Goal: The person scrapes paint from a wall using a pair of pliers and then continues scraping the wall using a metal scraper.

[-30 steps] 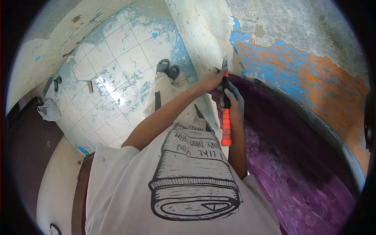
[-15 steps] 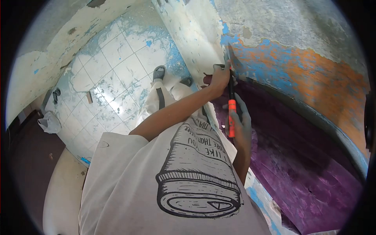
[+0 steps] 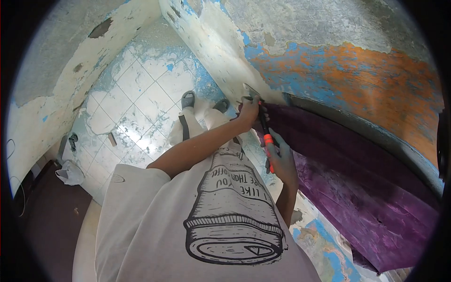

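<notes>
A long-handled scraper (image 3: 264,123) with a black shaft and an orange grip slants across the view, its blade end against the pale, worn wall edge (image 3: 235,66). My left hand (image 3: 250,113) is closed around the shaft just below the blade. Lower down, my right hand (image 3: 282,160) is wrapped round the orange grip, its fingers coated in pale dust. Beside both hands lies a purple cloth (image 3: 347,188), below the wall with peeling blue and orange paint (image 3: 338,80).
Tiled floor (image 3: 145,98) spotted with paint and debris lies to the left, with a small brown block (image 3: 112,139) and a white plastic bag (image 3: 70,173). Another scuffed wall (image 3: 61,70) rises at the far left. Dark sandals (image 3: 188,99) are on my feet.
The scraper has swung from nearly upright to slanting up-left, and its blade has moved lower and left, off the blue patch. Both hands have moved with it, and the view has shifted slightly.
</notes>
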